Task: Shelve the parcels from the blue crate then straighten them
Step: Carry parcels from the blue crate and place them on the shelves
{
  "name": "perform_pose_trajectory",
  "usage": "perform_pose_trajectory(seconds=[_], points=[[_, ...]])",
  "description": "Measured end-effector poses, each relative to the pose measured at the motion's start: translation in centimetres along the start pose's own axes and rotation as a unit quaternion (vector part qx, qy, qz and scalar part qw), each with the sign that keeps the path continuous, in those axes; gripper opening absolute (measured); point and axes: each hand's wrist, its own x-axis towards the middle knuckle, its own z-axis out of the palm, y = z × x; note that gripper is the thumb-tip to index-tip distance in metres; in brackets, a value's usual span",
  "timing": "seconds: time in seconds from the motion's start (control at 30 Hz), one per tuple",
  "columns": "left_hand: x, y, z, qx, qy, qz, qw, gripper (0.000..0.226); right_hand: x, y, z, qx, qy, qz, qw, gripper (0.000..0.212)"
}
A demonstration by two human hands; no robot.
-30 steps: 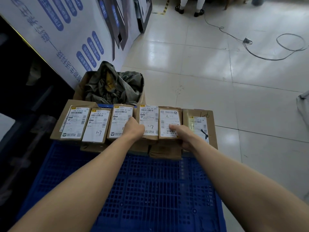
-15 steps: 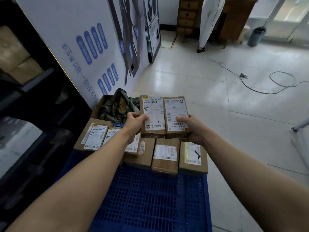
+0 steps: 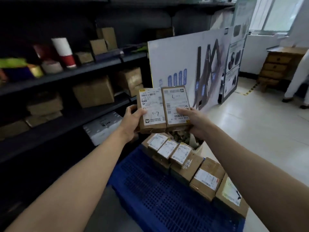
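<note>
Two small brown cardboard parcels with white labels are held side by side in mid-air, above the crate. My left hand (image 3: 133, 122) grips the left parcel (image 3: 151, 111), marked "1-7". My right hand (image 3: 194, 121) grips the right parcel (image 3: 176, 106), marked "L-1", thumb on its label. Below lies the blue crate (image 3: 150, 195), with several more labelled parcels (image 3: 182, 158) in a row along its far side. The dark shelf (image 3: 93, 114) stands to the left, at about the height of the held parcels.
Cardboard boxes (image 3: 93, 93) sit on the middle shelf; tape rolls and a red-and-white cup (image 3: 64, 53) stand on the one above. A white poster board (image 3: 189, 67) leans behind the crate. A wooden drawer chest (image 3: 275, 67) and a person's legs are at the far right.
Both hands have lifted the two parcels out of the crate's row and carried them up. The view has swung left from the floor toward the shelf.
</note>
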Motion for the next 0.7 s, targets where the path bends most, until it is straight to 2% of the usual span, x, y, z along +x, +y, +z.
perform_pose_trajectory(seconds=[0.17,0.3,0.47,0.57,0.7], points=[[-9.7,4.2,-12.3,-0.014,0.128,0.071,0.989,0.046,-1.9,-0.4,13.0,-0.075,-0.122,-0.004,0.99,0.05],[-19.7,6.6,-22.4,-0.034,0.254,0.114,0.96,0.048,-4.9,0.6,24.9,-0.092,-0.247,-0.01,0.965,0.051],[-34.4,7.7,-32.6,-0.037,0.416,0.158,0.895,0.045,-12.8,5.0,40.2,-0.111,-0.392,0.008,0.913,0.053],[-44.7,7.2,-37.2,-0.044,0.504,0.173,0.845,0.04,-19.7,8.6,48.2,-0.112,-0.478,0.031,0.871,0.057],[-57.9,6.2,-41.7,-0.046,0.595,0.182,0.782,0.041,-30.0,13.3,56.9,-0.123,-0.572,0.063,0.808,0.052]])
